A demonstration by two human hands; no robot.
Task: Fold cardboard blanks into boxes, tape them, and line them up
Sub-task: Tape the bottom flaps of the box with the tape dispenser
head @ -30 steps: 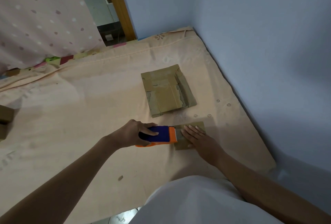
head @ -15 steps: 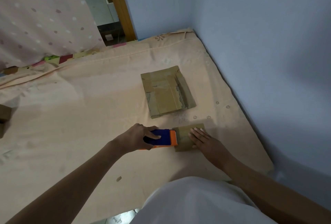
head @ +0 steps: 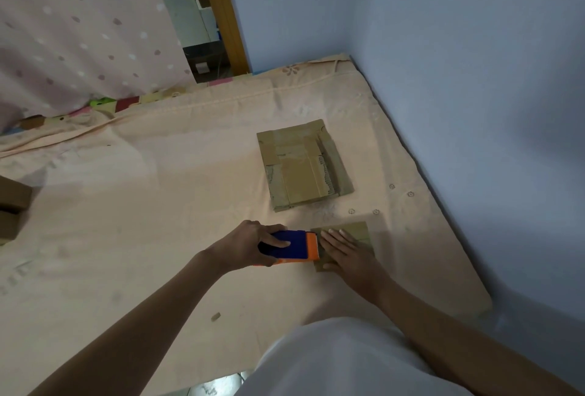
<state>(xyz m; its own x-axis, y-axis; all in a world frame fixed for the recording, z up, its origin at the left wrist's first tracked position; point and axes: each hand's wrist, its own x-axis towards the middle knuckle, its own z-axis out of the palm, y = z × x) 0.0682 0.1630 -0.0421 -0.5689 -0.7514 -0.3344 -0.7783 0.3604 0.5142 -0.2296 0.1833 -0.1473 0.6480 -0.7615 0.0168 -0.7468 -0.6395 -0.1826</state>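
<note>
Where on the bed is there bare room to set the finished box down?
Widest bare sheet: between the blanks and the boxes at the left edge. A narrower strip lies between blanks and wall. Crowded: near right, where both hands, tape gun and small box sit.

**A bed in a blue corner**

A peach sheet point(head: 158, 205) covers the bed. Two blue walls point(head: 459, 79) meet at its far corner. A pink dotted curtain point(head: 79, 31) hangs on the left, beside a wooden door frame point(head: 223, 12). The light is soft.

Left hand point(head: 250, 245) curls in a closed grip; right hand point(head: 346, 251) lies flat, fingers straight.
</note>
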